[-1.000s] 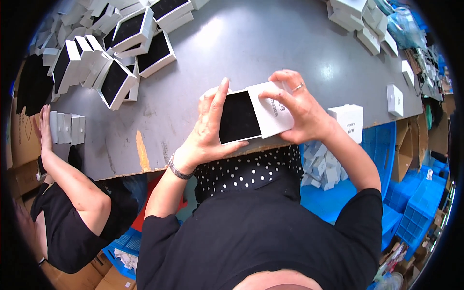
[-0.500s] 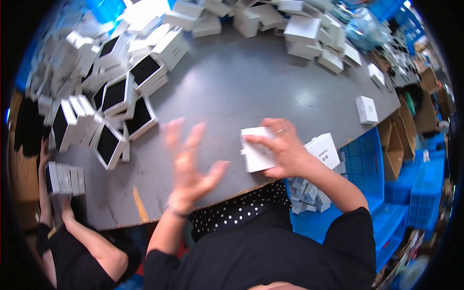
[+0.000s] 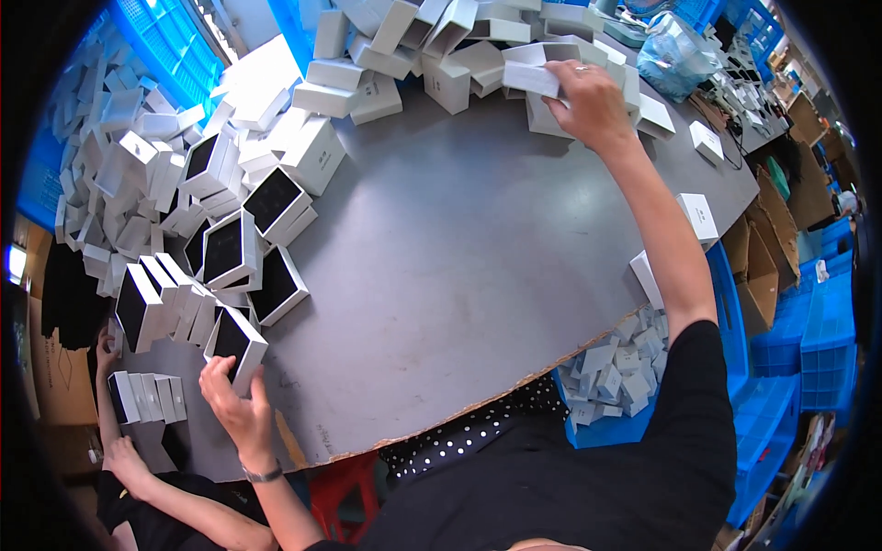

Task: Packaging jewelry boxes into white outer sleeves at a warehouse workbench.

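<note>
At the lower left of the table, my left hand (image 3: 241, 409) has its thumb and fingers around the near end of a white box half with a dark inside (image 3: 241, 335). My right arm stretches to the far side of the table. There my right hand (image 3: 595, 108) grips a small white box part (image 3: 530, 79) at its right end, among the piled white boxes (image 3: 447, 84). More dark-lined box halves (image 3: 230, 250) lean against each other just beyond my left hand.
A blue crate (image 3: 602, 432) of small white boxes stands below the table's right edge. Single white boxes (image 3: 696, 220) lie along that edge. White boxes heap up at the left (image 3: 119, 156). Another person's arms (image 3: 175, 500) reach in beside a row of boxes (image 3: 147, 398).
My right hand has moved from the near table edge to the far pile. My left hand, open in mid-air before, has moved left and taken hold of a dark-lined box half.
</note>
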`<move>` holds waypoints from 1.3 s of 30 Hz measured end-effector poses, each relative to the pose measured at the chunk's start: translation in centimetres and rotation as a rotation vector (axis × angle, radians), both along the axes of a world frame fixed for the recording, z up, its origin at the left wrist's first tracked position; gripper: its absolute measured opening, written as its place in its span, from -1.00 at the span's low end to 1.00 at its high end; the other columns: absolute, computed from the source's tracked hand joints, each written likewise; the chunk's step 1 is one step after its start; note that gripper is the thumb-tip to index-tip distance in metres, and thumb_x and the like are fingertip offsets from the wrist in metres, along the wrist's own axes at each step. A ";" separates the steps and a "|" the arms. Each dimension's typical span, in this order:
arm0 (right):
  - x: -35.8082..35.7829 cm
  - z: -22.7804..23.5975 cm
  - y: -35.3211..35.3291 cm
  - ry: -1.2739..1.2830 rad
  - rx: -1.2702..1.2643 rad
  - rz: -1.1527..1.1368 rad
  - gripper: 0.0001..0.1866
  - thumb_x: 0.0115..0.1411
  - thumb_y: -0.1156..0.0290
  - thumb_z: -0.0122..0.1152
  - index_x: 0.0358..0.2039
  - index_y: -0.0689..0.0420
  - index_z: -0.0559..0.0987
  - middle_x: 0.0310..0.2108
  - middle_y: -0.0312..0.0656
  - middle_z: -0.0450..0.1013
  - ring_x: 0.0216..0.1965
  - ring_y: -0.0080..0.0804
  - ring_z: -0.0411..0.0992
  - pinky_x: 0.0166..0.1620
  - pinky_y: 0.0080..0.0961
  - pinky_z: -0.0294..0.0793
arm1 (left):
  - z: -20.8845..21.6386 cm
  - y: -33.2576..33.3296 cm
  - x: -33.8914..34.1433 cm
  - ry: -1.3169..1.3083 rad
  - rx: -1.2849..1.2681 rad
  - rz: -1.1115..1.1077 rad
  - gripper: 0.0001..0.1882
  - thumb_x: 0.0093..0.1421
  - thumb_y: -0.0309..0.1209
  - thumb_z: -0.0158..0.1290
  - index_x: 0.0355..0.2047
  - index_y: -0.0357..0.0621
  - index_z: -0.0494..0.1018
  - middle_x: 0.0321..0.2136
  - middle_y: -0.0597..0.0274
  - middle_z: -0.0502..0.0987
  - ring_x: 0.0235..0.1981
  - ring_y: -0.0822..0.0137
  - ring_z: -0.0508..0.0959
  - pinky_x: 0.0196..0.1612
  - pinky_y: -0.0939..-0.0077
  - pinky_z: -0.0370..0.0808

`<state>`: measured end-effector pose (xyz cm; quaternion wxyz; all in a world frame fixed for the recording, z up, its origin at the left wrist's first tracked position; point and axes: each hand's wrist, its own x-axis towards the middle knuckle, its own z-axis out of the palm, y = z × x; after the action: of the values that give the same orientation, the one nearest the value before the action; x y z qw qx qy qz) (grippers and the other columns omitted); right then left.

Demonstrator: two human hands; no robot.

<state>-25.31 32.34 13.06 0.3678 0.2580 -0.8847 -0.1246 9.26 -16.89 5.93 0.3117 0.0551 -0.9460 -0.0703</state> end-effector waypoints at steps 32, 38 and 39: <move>21.3 -8.4 -9.7 -0.841 -0.333 0.497 0.14 -0.30 0.16 0.57 0.37 0.10 0.30 0.18 -0.01 0.34 0.23 0.09 0.25 0.32 -0.01 0.22 | -3.2 15.0 -3.9 -0.214 0.379 -0.544 -0.41 -0.26 -0.36 0.52 -0.24 -0.07 0.43 0.14 -0.01 0.35 0.07 -0.07 0.50 0.02 0.14 0.55; 20.2 -8.7 -9.4 -0.911 -0.322 0.567 0.13 -0.34 0.19 0.54 0.36 0.08 0.33 0.19 0.00 0.34 0.23 0.10 0.25 0.33 -0.02 0.21 | -3.4 15.0 -3.4 -0.321 0.467 -0.570 -0.40 -0.28 -0.34 0.52 -0.24 -0.06 0.43 0.14 -0.03 0.34 0.06 -0.07 0.51 0.04 0.13 0.55; 20.2 -8.6 -9.4 -0.926 -0.294 0.564 0.13 -0.35 0.21 0.53 0.36 0.08 0.33 0.19 -0.01 0.34 0.23 0.10 0.24 0.32 -0.02 0.21 | -3.3 14.9 -3.3 -0.357 0.488 -0.572 -0.40 -0.28 -0.33 0.52 -0.24 -0.05 0.43 0.14 -0.05 0.35 0.07 -0.07 0.51 0.05 0.13 0.55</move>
<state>-5.14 22.90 4.51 -0.0081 0.4584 -0.8586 0.2294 5.96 -2.03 2.59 0.0883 -0.1261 -0.9179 -0.3657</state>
